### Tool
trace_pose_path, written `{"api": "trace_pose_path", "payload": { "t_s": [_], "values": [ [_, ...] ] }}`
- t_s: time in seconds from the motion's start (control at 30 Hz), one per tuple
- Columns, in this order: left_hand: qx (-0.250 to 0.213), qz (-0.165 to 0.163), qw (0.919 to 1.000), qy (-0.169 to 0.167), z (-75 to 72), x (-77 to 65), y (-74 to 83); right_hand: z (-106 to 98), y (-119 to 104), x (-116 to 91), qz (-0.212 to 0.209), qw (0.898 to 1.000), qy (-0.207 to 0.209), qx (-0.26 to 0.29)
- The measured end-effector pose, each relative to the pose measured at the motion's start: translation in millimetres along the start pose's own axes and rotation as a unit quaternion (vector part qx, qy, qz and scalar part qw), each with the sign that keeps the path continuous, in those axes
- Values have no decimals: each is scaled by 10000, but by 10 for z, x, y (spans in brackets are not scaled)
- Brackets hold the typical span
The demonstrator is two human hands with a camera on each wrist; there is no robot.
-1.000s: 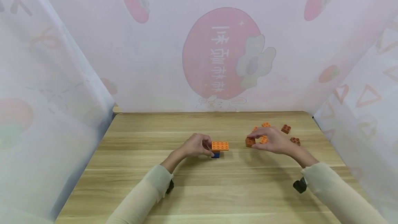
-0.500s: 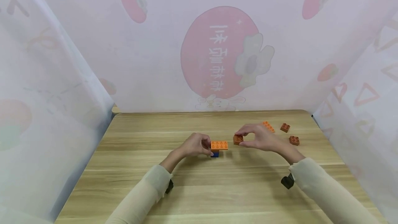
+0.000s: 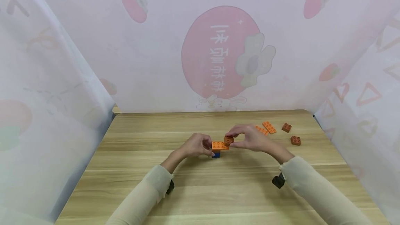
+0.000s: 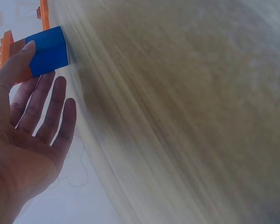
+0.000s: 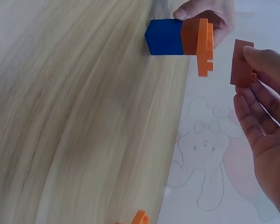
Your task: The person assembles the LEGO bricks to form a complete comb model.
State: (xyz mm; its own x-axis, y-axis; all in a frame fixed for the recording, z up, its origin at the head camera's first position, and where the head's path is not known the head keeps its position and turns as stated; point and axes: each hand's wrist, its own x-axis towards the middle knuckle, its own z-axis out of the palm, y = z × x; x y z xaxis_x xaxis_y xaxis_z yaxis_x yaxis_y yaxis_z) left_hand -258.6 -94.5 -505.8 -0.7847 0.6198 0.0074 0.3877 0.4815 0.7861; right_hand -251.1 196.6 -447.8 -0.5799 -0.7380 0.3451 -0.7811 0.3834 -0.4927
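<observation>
A small stack stands on the table: a blue brick (image 5: pixel 162 37) at the bottom, a brown brick (image 5: pixel 189 36) on it and an orange plate (image 3: pixel 219 145) with studs on top. The plate juts out past the bricks to the right. From the left side, my left hand (image 3: pixel 197 145) pinches the stack between thumb and fingers. My right hand (image 3: pixel 254 139) grips a second brown brick (image 3: pixel 229 140) over the plate's right end. In the right wrist view a gap shows between that brick and the plate's studs. The left wrist view hides the right hand.
Right of the hands lie two orange plates (image 3: pixel 269 127) and two brown bricks, a farther brown brick (image 3: pixel 286 127) and a nearer brown brick (image 3: pixel 296 140). A printed white curtain (image 3: pixel 156 61) rises behind the wooden table (image 3: pixel 200 193) and along both sides.
My right hand has moved left with the brown brick, from near the loose pieces to over the orange plate. Orange plates it covered now show. The left hand keeps its hold on the stack.
</observation>
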Motion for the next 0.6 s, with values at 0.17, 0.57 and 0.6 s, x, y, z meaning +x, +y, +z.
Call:
{"api": "trace_pose_path", "payload": {
  "t_s": [0.17,0.57,0.6],
  "values": [
    [-8,12,10000,19,4,0,-5,47,-32,77,26,10000,-18,-77],
    [-46,96,9999,-3,7,12,-26,167,-89,224,60,9999,-37,72],
    [-40,98,9999,-2,9,11,-28,176,-95,232,55,9999,-38,101]
  ]
}}
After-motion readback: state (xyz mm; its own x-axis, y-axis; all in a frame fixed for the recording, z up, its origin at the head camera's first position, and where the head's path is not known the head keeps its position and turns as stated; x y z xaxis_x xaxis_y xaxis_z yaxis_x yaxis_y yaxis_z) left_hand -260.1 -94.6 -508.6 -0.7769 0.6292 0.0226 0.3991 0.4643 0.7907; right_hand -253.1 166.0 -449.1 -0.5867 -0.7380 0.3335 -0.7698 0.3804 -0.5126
